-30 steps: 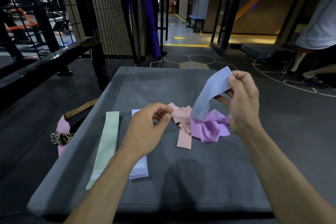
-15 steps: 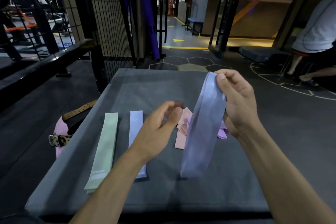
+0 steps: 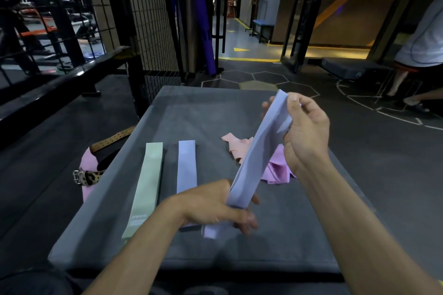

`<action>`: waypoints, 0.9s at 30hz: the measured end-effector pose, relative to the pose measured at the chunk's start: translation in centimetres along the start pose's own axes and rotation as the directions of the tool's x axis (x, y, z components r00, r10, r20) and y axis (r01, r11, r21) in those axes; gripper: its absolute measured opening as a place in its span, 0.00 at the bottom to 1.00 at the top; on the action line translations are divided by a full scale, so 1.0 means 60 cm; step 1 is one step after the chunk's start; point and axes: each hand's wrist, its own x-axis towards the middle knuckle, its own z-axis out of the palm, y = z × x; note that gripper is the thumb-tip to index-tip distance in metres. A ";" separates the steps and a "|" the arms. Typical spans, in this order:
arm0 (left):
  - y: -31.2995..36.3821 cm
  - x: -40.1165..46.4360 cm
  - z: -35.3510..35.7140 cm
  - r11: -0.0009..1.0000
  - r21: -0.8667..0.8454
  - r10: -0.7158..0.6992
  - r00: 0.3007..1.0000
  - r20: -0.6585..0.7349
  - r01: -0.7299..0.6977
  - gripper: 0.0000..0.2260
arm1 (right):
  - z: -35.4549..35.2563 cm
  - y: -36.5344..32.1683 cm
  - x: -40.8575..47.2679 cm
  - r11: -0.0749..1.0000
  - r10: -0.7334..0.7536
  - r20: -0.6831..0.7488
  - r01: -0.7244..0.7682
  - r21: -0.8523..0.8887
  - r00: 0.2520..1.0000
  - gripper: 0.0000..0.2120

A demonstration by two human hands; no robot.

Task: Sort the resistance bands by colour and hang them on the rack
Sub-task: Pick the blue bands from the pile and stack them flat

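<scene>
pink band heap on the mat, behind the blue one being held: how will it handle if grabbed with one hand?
Likely floppy: the pink bands lie crumpled and folded over each other. Probably light, thin flat strips like the blue band that sags between the left hand and right hand. One grab may lift several, since they overlap the purple band.

Both bare forearms reach forward from the bottom edge. The right hand (image 3: 305, 130) is raised, its thumb and curled fingers pinching the upper end of a long, flat lavender-blue elastic band (image 3: 257, 151). The left hand (image 3: 215, 206) sits lower and nearer, back upward, fingers curled round the band's lower end.
</scene>
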 end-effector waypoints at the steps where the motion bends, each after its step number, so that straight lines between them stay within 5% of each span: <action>1: -0.006 -0.002 -0.003 1.000 -0.002 -0.015 1.000 0.003 0.015 0.15 | -0.001 0.002 0.003 1.000 0.009 -0.024 -0.008 0.013 1.000 0.04; 10: -0.037 -0.043 -0.045 0.984 -0.106 -0.164 0.964 -0.208 0.144 0.11 | -0.029 0.052 0.039 0.991 0.107 -0.189 -0.121 -0.062 0.976 0.06; 13: -0.053 -0.049 -0.059 0.976 0.027 -0.196 0.929 -0.313 0.215 0.12 | -0.030 0.069 0.053 0.981 0.114 -0.213 -0.144 -0.129 0.970 0.03; 27: -0.086 -0.076 -0.109 0.974 0.051 -0.172 0.867 -0.468 0.220 0.08 | 0.004 0.119 0.075 0.944 0.168 -0.134 -0.199 -0.263 0.977 0.05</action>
